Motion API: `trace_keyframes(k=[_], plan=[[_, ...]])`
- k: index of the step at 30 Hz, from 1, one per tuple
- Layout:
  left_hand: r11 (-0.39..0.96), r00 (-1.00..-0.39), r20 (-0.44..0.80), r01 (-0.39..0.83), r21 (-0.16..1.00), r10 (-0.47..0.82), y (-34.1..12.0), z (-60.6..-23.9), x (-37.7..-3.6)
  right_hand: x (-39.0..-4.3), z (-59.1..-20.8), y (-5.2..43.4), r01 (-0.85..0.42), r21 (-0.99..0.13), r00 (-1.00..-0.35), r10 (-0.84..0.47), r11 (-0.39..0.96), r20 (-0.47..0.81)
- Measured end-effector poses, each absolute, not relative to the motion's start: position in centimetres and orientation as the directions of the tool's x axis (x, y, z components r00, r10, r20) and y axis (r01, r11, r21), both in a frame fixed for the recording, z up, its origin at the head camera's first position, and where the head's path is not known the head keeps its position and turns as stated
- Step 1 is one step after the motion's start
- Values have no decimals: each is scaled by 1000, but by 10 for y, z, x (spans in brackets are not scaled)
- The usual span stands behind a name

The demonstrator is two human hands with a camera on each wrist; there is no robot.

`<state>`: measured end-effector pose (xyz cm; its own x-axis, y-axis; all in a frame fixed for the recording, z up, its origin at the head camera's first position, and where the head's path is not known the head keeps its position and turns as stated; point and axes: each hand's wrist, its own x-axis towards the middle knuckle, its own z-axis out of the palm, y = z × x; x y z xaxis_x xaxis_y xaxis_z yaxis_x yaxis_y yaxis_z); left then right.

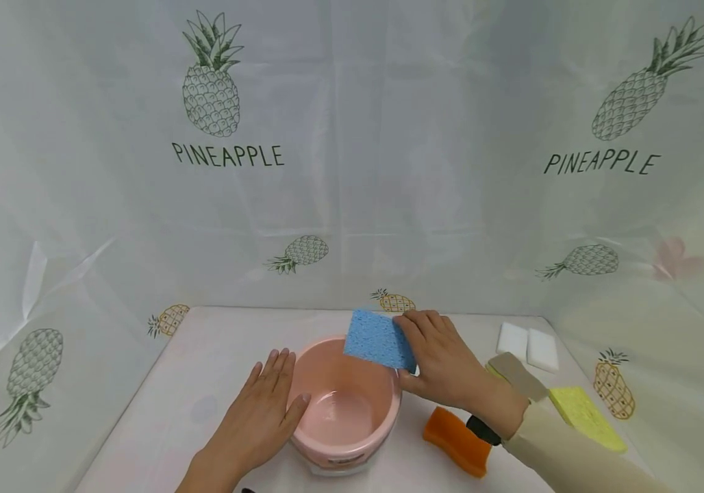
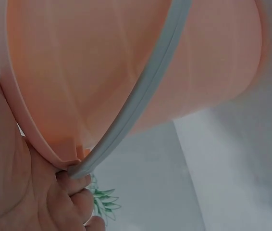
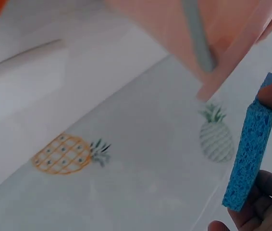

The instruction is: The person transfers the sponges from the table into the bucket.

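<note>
We see the right hand (image 1: pixel 444 363) pinching a blue sponge (image 1: pixel 379 339) above the pink bucket (image 1: pixel 383 418) at lower centre — left hand (image 1: pixel 262 414) flat against its rim, grip relaxed.

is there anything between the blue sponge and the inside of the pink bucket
Nothing visible. The right hand pinches the blue sponge above the far rim of the pink bucket, whose mouth is open. The left hand rests on the near-left rim, off to the side.

At the right edge of the frame, the right hand (image 3: pixel 265 202) pinches a blue sponge (image 3: pixel 249 149) edge-on. A pink bucket (image 3: pixel 222 33) fills the upper middle, above an orange pineapple print (image 3: pixel 61 154) at lower left.
</note>
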<state>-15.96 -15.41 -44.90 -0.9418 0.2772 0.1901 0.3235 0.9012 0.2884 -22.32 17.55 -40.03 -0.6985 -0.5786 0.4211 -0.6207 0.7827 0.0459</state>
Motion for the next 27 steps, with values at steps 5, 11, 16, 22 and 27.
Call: trace_keyframes(k=[5,11,16,22,27], plan=[[900,-946,152,321,295,288,-155,-448,-161,-222,-402,152,-688,34,-667,-649,725,365],[901,-947,150,316,297,283,-155,-445,-161,-219,-405,131,-728,16,-660,-707,686,254],[897,-947,153,319,306,284,-155,-446,-160,-219,-406,119,-742,29,-656,-735,670,172],[894,-943,158,329,303,293,-154,-448,-162,-220,-411,111,-762,46,-637,-760,646,134],[894,-939,173,338,294,298,-154,-449,-162,-222,-417,107,-782,92,-604,-787,616,127]])
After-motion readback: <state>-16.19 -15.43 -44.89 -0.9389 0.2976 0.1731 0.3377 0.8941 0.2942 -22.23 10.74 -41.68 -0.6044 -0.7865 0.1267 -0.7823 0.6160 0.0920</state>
